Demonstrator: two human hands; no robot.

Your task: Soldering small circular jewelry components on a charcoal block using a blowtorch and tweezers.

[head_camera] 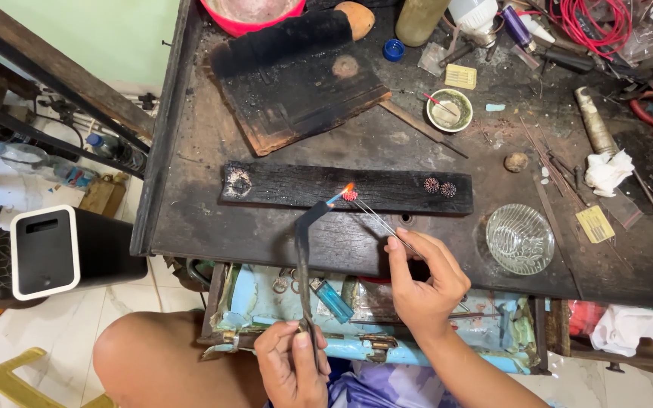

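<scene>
At the bottom centre of the frame the left hand (290, 366) has its fingers wrapped around the lower end of a thin dark torch pipe (303, 257), which rises toward the middle of the frame and bends to the right at its tip. There a small blue and orange flame (341, 193) plays on a glowing red round piece (351, 196) lying on the long charred wooden block (345, 188) that runs across the middle of the dark worktop (190, 151). The right hand (423, 283), lower centre right, has thumb and fingers pinched together on slim metal tweezers (383, 221), whose tips reach up and left to the glowing piece. Further right on the same block sit two small round dark ornaments (440, 187), side by side. A clear patterned glass dish (520, 239) stands on the worktop to the right of the right hand. A second, larger charred board (296, 79) lies in the upper centre, with a small pale bowl (449, 110) to its right and a crumpled white cloth (608, 171) near the right edge. Below the worktop edge an open drawer (387, 351) holds a blue lighter (333, 300), between the two hands.
</scene>
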